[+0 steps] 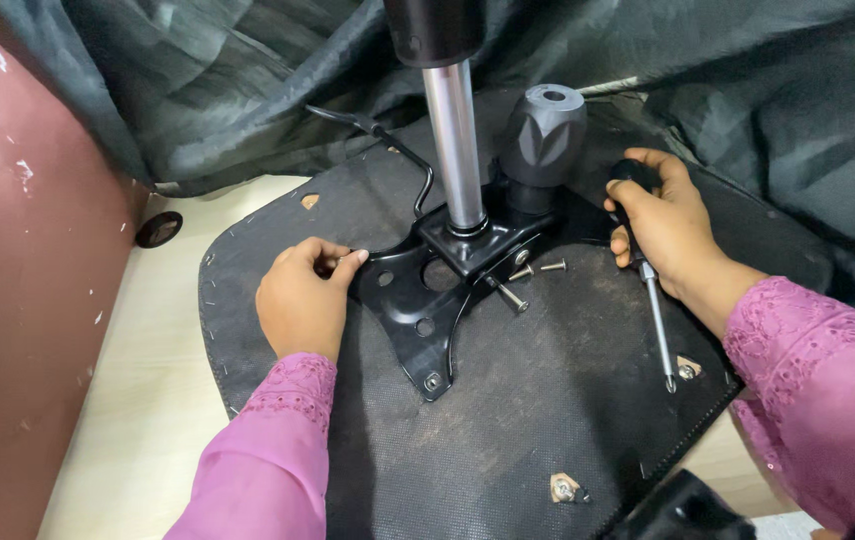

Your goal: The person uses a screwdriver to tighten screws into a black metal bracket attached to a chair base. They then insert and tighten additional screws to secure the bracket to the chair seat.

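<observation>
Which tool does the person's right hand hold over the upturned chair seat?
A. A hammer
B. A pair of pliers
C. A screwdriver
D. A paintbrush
C: the right hand grips the black handle of a screwdriver, whose thin metal shaft points down towards a screw at the edge of the chair seat.

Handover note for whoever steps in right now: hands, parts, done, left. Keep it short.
Left hand: resting on the upside-down seat base, fingers at the edge of the black metal mounting plate; whether it grips anything cannot be seen.
Right hand: closed around the screwdriver, tip pointing down toward a corner insert, away from the plate.
Parts: gas-lift column stands in the plate; grey knob behind it; three loose screws lie beside the plate.
Done: one screw appears seated at the plate's near tip.
Left: the loose screws are not in the plate's holes, some of which look open.
</observation>
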